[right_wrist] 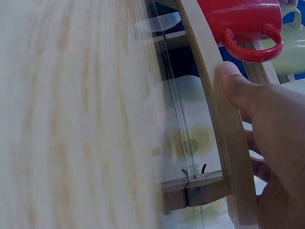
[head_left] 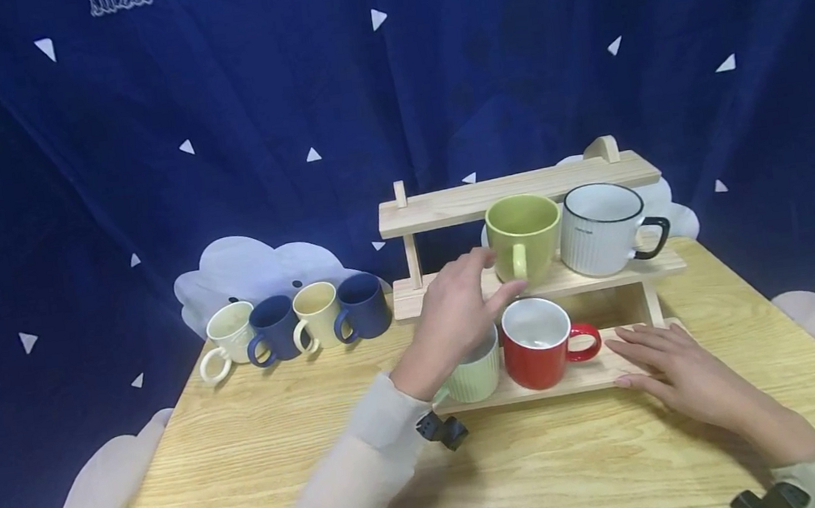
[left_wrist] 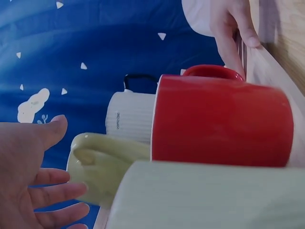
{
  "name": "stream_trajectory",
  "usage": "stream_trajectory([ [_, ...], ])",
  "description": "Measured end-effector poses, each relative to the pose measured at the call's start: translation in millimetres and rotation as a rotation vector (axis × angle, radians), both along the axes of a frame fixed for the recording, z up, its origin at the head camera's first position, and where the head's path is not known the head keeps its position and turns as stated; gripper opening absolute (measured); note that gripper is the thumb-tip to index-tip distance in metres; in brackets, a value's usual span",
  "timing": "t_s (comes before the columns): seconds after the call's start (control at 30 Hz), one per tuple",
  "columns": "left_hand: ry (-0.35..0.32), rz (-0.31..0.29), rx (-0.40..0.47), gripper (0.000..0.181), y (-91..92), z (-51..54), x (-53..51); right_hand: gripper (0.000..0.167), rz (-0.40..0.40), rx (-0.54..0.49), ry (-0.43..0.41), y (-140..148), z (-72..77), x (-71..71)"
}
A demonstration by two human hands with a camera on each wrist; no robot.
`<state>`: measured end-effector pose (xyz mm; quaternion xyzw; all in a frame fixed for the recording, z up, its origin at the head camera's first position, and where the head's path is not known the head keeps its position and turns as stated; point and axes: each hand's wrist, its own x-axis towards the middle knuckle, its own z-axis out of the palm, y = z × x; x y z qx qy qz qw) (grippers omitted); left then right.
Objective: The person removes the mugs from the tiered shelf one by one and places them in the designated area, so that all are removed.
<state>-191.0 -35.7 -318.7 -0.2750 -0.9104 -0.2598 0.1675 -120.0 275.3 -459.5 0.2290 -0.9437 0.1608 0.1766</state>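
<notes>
My left hand [head_left: 459,311] is beside the yellow-green mug [head_left: 543,251], its thumb near the handle. In the left wrist view its fingers [left_wrist: 59,193] are spread and not curled round the mug. That mug stands on the middle tier of the wooden rack [head_left: 513,188], next to a white ribbed mug [head_left: 598,245] with a black rim and handle. On the bottom tier stand a red mug [head_left: 533,364] and a pale green mug [head_left: 478,378], partly hidden by my left hand. My right hand [head_left: 686,377] rests on the bottom tier's right end, thumb at the front edge.
At the table's left back a cream-white mug [head_left: 231,333], a navy mug [head_left: 279,331], a pale yellow mug [head_left: 320,318] and another navy mug [head_left: 366,313] stand in a row. A dark blue curtain [head_left: 243,71] hangs behind the wooden table [head_left: 250,465].
</notes>
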Motion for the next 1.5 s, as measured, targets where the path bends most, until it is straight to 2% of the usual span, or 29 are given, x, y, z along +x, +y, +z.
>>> stream_trajectory([
  [0.27,0.030,-0.001,0.039,0.044,17.8,-3.1,-1.0,0.053,0.002,-0.001,-0.003,0,0.1,0.6],
  [0.53,0.068,0.045,0.015,0.042,29.5,-9.4,-6.0,0.053,0.006,0.000,0.014,0,-2.6,1.8],
  [0.73,0.118,0.067,0.006,0.033,31.4,-11.6,-6.2,0.053,0.012,-0.006,0.026,1,-4.6,3.2],
  [0.83,0.109,0.057,0.026,0.028,28.0,-11.0,-5.4,0.053,0.010,-0.005,0.025,1,-4.4,3.4],
  [0.93,0.068,0.045,0.053,0.026,23.6,-9.9,-5.3,0.053,0.008,-0.007,0.024,1,-3.4,3.2],
  [1.23,-0.139,0.057,0.179,0.032,11.9,-5.7,-12.5,0.053,0.002,-0.002,0.013,1,-1.5,2.0],
  [1.4,-0.243,0.009,0.308,0.033,5.7,-1.4,-16.4,0.054,0.003,-0.001,0.013,0,-0.6,0.7],
  [1.5,-0.278,-0.010,0.368,0.032,3.3,-0.4,-18.4,0.054,0.003,0.000,0.008,0,-0.4,0.3],
])
